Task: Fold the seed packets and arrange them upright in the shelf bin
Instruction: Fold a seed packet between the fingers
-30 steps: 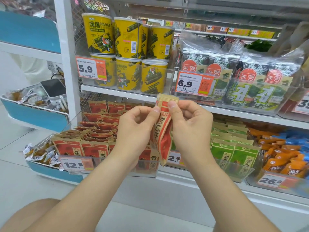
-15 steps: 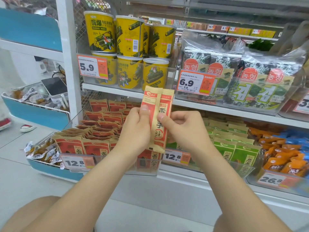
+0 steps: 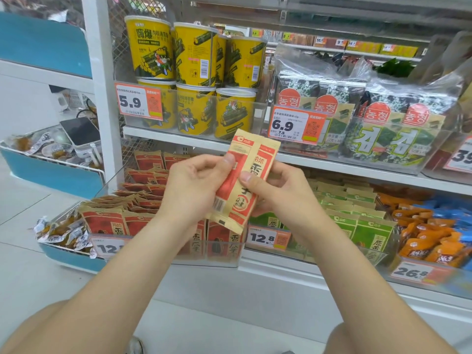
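I hold one red and tan seed packet [image 3: 249, 175] upright in front of the lower shelf, folded lengthwise so a tan flap lies over its front. My left hand [image 3: 194, 190] grips its left edge, thumb on the front. My right hand [image 3: 278, 192] pinches its right side, thumb on the middle. Behind and below my hands, the clear shelf bin [image 3: 224, 254] holds several matching red packets [image 3: 107, 221], some upright at the front, others lying flat further back.
Green packets [image 3: 362, 226] fill the neighbouring bin on the right, orange snacks [image 3: 429, 241] beyond them. Yellow tubs [image 3: 194, 62] and seaweed packs [image 3: 383, 123] stand on the shelf above. A blue basket [image 3: 58, 175] with a phone stands at the left.
The packet was edge-on a second ago; it has since turned to face me and flattened, with the flap folded over. Both hands slid lower down its sides.
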A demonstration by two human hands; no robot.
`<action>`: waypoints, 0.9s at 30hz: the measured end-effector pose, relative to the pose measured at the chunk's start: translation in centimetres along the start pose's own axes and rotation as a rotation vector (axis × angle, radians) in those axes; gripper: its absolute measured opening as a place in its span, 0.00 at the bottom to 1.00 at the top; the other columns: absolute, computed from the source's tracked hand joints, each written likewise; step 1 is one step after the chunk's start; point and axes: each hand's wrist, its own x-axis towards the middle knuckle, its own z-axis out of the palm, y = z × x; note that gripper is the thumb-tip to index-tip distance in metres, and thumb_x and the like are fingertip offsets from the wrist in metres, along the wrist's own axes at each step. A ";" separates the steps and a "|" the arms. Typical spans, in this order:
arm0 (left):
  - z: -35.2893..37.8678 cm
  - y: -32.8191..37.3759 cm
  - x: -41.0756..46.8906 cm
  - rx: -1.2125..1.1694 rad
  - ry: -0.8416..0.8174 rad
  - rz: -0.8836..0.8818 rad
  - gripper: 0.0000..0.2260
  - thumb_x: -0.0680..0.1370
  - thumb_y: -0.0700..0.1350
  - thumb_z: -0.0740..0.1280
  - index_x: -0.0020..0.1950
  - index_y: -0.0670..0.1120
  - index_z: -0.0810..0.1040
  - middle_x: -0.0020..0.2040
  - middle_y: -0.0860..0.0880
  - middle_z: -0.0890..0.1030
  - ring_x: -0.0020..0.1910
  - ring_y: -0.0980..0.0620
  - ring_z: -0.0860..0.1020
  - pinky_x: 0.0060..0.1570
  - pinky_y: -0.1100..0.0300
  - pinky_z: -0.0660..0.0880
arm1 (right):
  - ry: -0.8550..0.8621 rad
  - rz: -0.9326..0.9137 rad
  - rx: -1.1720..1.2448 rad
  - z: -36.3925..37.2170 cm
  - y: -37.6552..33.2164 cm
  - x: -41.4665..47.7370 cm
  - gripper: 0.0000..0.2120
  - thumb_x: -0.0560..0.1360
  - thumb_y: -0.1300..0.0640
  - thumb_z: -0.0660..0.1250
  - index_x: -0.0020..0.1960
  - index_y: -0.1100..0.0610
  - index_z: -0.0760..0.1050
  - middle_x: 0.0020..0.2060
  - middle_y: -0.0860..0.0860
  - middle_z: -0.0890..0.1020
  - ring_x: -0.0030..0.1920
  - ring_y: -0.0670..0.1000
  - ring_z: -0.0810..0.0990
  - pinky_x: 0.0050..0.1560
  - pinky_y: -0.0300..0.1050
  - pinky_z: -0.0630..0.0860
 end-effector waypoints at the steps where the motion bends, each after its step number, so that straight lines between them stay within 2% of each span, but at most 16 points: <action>1: -0.1 0.1 0.0 0.042 -0.004 0.038 0.16 0.84 0.55 0.69 0.54 0.44 0.87 0.45 0.44 0.90 0.42 0.45 0.89 0.41 0.50 0.87 | 0.031 -0.026 0.004 0.2 0.1 0.1 0.10 0.81 0.57 0.74 0.62 0.56 0.82 0.47 0.53 0.90 0.44 0.54 0.90 0.36 0.46 0.84; 3: -0.2 0.3 0.3 0.133 -0.040 0.007 0.26 0.86 0.62 0.61 0.53 0.42 0.87 0.43 0.44 0.89 0.41 0.45 0.89 0.40 0.50 0.87 | 0.129 -0.088 0.016 0.4 0.3 0.3 0.08 0.81 0.59 0.75 0.59 0.56 0.82 0.47 0.51 0.90 0.45 0.53 0.90 0.38 0.47 0.84; 5: -0.6 0.1 0.6 0.236 -0.096 -0.023 0.29 0.86 0.65 0.56 0.53 0.44 0.87 0.43 0.44 0.89 0.43 0.47 0.89 0.40 0.52 0.86 | 0.218 -0.171 -0.061 0.3 0.6 0.5 0.06 0.80 0.59 0.75 0.57 0.52 0.82 0.49 0.47 0.90 0.49 0.50 0.89 0.45 0.52 0.86; 7: -0.7 -0.1 0.8 0.257 -0.099 0.016 0.29 0.87 0.64 0.55 0.52 0.44 0.87 0.42 0.43 0.89 0.40 0.47 0.88 0.38 0.54 0.84 | 0.187 -0.211 -0.086 0.0 0.6 0.5 0.06 0.81 0.56 0.75 0.57 0.52 0.82 0.50 0.47 0.90 0.49 0.50 0.89 0.45 0.52 0.86; 10: -1.3 -0.9 1.4 0.301 0.019 0.066 0.34 0.88 0.62 0.57 0.45 0.33 0.82 0.34 0.38 0.84 0.30 0.45 0.81 0.39 0.53 0.77 | 0.055 -0.145 0.131 0.1 0.0 0.4 0.10 0.87 0.51 0.65 0.64 0.54 0.77 0.51 0.57 0.89 0.42 0.61 0.89 0.38 0.54 0.87; 12: -1.8 -1.0 2.1 0.320 0.067 0.003 0.32 0.87 0.60 0.61 0.44 0.32 0.83 0.31 0.42 0.82 0.28 0.49 0.79 0.41 0.55 0.75 | 0.062 -0.177 0.215 -0.2 0.1 0.7 0.16 0.85 0.58 0.58 0.71 0.49 0.73 0.55 0.59 0.87 0.45 0.64 0.89 0.42 0.57 0.87; 14: -2.3 -0.7 2.7 0.318 0.060 -0.135 0.28 0.86 0.58 0.66 0.45 0.35 0.86 0.32 0.45 0.84 0.28 0.52 0.79 0.42 0.58 0.76 | 0.109 -0.308 0.024 -0.5 0.7 1.0 0.33 0.80 0.73 0.56 0.75 0.42 0.71 0.65 0.55 0.83 0.55 0.62 0.87 0.51 0.61 0.86; 15: -2.6 -0.4 2.8 0.298 0.045 -0.211 0.25 0.85 0.58 0.68 0.45 0.37 0.87 0.34 0.45 0.85 0.29 0.52 0.80 0.41 0.58 0.76 | 0.112 -0.376 -0.161 -0.7 1.1 1.1 0.36 0.79 0.75 0.58 0.74 0.40 0.73 0.70 0.52 0.78 0.63 0.59 0.84 0.56 0.60 0.85; 17: -2.9 -0.1 2.8 0.259 0.026 -0.341 0.19 0.83 0.56 0.72 0.49 0.40 0.88 0.36 0.46 0.87 0.29 0.53 0.82 0.35 0.59 0.77 | 0.103 -0.448 -0.437 -0.9 1.6 1.2 0.26 0.79 0.71 0.69 0.65 0.42 0.81 0.74 0.46 0.71 0.76 0.49 0.74 0.67 0.48 0.80; 18: -3.1 -0.1 2.9 0.228 0.030 -0.382 0.17 0.83 0.56 0.73 0.51 0.42 0.87 0.36 0.47 0.87 0.28 0.53 0.82 0.31 0.60 0.76 | 0.113 -0.442 -0.477 -1.2 1.9 1.4 0.19 0.78 0.67 0.74 0.59 0.44 0.84 0.73 0.44 0.73 0.77 0.44 0.72 0.69 0.43 0.78; 20: -3.5 0.0 3.1 0.092 0.050 -0.432 0.15 0.84 0.56 0.70 0.54 0.44 0.84 0.37 0.48 0.87 0.28 0.54 0.82 0.32 0.59 0.77 | 0.162 -0.433 -0.494 -1.6 2.1 1.6 0.12 0.77 0.63 0.77 0.53 0.46 0.86 0.65 0.41 0.82 0.69 0.38 0.77 0.70 0.43 0.76; 21: -3.7 0.0 3.3 -0.003 0.055 -0.443 0.15 0.86 0.56 0.66 0.56 0.44 0.83 0.40 0.47 0.88 0.31 0.53 0.83 0.34 0.57 0.78 | 0.183 -0.424 -0.503 -1.8 2.1 1.6 0.09 0.77 0.61 0.77 0.51 0.47 0.86 0.57 0.36 0.85 0.62 0.34 0.80 0.67 0.41 0.77; 23: -4.1 -0.5 4.0 -0.059 0.087 -0.442 0.16 0.89 0.53 0.59 0.60 0.43 0.81 0.47 0.43 0.89 0.41 0.49 0.87 0.38 0.55 0.81 | 0.260 -0.427 -0.554 -2.1 2.2 1.8 0.10 0.79 0.59 0.77 0.45 0.46 0.80 0.36 0.29 0.80 0.42 0.33 0.79 0.48 0.30 0.74; 24: -4.2 -0.9 4.3 0.014 0.127 -0.419 0.15 0.90 0.49 0.58 0.62 0.42 0.81 0.49 0.43 0.89 0.44 0.47 0.87 0.38 0.54 0.82 | 0.321 -0.450 -0.585 -2.2 2.4 2.0 0.13 0.79 0.58 0.77 0.42 0.45 0.76 0.32 0.32 0.78 0.35 0.38 0.76 0.40 0.31 0.70; 25: -4.4 -1.2 4.5 0.132 0.167 -0.365 0.13 0.89 0.46 0.59 0.62 0.42 0.81 0.49 0.44 0.89 0.45 0.46 0.87 0.37 0.54 0.82 | 0.377 -0.479 -0.595 -2.3 2.6 2.2 0.15 0.79 0.57 0.77 0.41 0.45 0.73 0.31 0.36 0.77 0.33 0.42 0.73 0.37 0.34 0.68; 27: -4.8 -1.8 4.7 0.429 0.190 -0.184 0.09 0.87 0.42 0.62 0.57 0.45 0.83 0.47 0.47 0.88 0.43 0.49 0.86 0.40 0.55 0.81 | 0.426 -0.536 -0.592 -2.3 2.8 2.3 0.12 0.79 0.58 0.76 0.42 0.49 0.75 0.31 0.39 0.78 0.34 0.45 0.75 0.37 0.36 0.68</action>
